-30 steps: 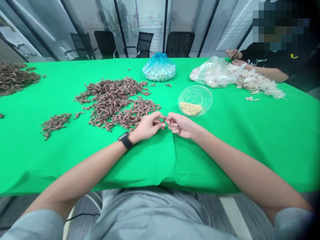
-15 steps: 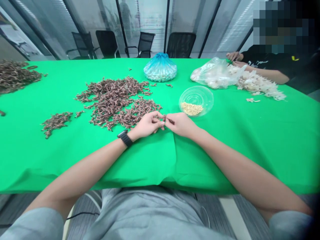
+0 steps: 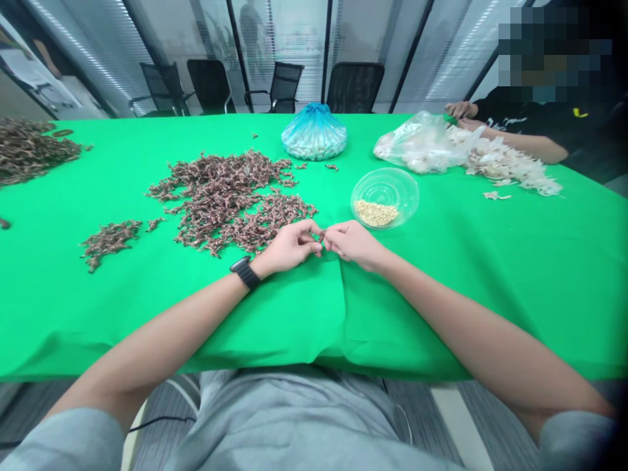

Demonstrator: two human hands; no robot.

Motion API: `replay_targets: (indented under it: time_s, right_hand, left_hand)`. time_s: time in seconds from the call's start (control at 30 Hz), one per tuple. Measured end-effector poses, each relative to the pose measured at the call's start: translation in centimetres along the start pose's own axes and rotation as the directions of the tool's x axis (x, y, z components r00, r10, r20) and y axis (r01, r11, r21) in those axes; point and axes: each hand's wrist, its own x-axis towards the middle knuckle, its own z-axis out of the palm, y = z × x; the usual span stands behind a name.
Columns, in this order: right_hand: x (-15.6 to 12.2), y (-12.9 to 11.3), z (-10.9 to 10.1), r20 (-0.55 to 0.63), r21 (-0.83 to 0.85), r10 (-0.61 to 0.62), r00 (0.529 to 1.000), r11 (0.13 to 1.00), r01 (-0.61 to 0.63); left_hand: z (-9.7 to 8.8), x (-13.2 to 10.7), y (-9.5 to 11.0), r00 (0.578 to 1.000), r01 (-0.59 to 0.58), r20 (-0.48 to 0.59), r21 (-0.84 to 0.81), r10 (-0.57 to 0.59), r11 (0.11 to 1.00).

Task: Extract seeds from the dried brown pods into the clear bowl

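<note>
Small brown twisted piece (image 3: pixel 321 238), detail unclear, pinched close between fingertips of left hand (image 3: pixel 293 247) and right hand (image 3: pixel 353 244), above green-clothed worktop (image 3: pixel 441 314); loose brown heap (image 3: pixel 230 203) just beside left hand; clear bowl of pale grain (image 3: pixel 385 196) near right hand.

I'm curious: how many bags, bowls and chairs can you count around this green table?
blue plastic bag: 1
clear plastic bag: 1
clear plastic bowl: 1
black chairs: 4
Total: 7
</note>
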Motion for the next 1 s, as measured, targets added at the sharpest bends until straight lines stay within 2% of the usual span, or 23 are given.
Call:
replay_targets:
  time_s: [0.03,0.1,0.17,0.23,0.3,0.33,0.4,0.43,0.47,0.53,0.6,0.7,0.87,1.0]
  right_hand:
    - [0.0,-0.3,-0.1,0.05,0.129,0.108,0.993,0.985,-0.113]
    - [0.0,-0.9,-0.4,0.185,0.317,0.256,0.949,0.898,-0.304]
    - [0.0,-1.4,-0.7,0.296,0.397,0.303,0.906,0.824,-0.405]
    - [0.0,-1.4,-0.8,0.328,0.41,0.288,0.9,0.815,-0.41]
    - [0.1,-1.0,-0.8,0.255,0.351,0.233,0.938,0.882,-0.315]
    - [0.2,-0.7,-0.7,0.187,0.276,0.18,0.966,0.934,-0.228]
    - [0.4,0.1,-0.7,0.03,0.0,-0.012,0.999,1.0,0.012]
    - [0.4,0.4,-0.7,-0.009,-0.174,-0.154,0.988,0.973,0.15]
    - [0.5,0.7,-0.8,-0.032,-0.321,-0.281,0.959,0.912,0.256]
    - [0.5,1.0,-1.0,0.003,-0.531,-0.436,0.9,0.762,0.371]
    - [0.4,1.0,-1.1,0.061,-0.642,-0.486,0.872,0.649,0.407]
    - [0.3,1.0,-1.2,0.115,-0.722,-0.504,0.856,0.55,0.421]
    - [0.3,1.1,-1.1,0.162,-0.758,-0.501,0.85,0.489,0.432]
    - [0.3,1.1,-1.2,0.176,-0.754,-0.494,0.852,0.489,0.439]
  left_hand:
    - [0.1,0.0,0.1,1.0,-0.012,-0.008,0.017,0.012,1.0]
    - [0.2,-0.1,0.2,0.999,-0.035,-0.031,0.047,0.037,0.998]
    - [0.2,-0.1,0.4,0.998,-0.045,-0.044,0.065,0.048,0.997]
    - [0.3,-0.1,0.4,0.998,-0.039,-0.047,0.052,0.041,0.998]
    - [0.3,0.0,0.4,0.999,-0.023,-0.043,0.023,0.024,0.999]
    - [0.3,0.1,0.3,0.999,-0.013,-0.038,0.009,0.013,1.0]
    - [0.2,0.2,0.2,1.0,0.008,-0.027,-0.006,-0.008,1.0]
    - [0.1,0.2,0.2,1.0,0.017,-0.023,-0.006,-0.017,1.0]
    - [0.0,0.3,0.1,0.999,0.023,-0.024,-0.006,-0.023,1.0]
    - [-0.1,0.4,0.0,0.999,0.028,-0.029,-0.009,-0.029,1.0]
    - [-0.3,0.5,-0.1,0.999,0.025,-0.036,-0.018,-0.025,1.0]
    - [-0.3,0.5,-0.2,0.999,0.023,-0.033,-0.031,-0.024,0.999]
    - [-0.4,0.4,-0.1,0.999,0.037,-0.008,-0.057,-0.037,0.998]
    - [-0.4,0.4,0.0,0.999,0.046,0.001,-0.068,-0.046,0.997]
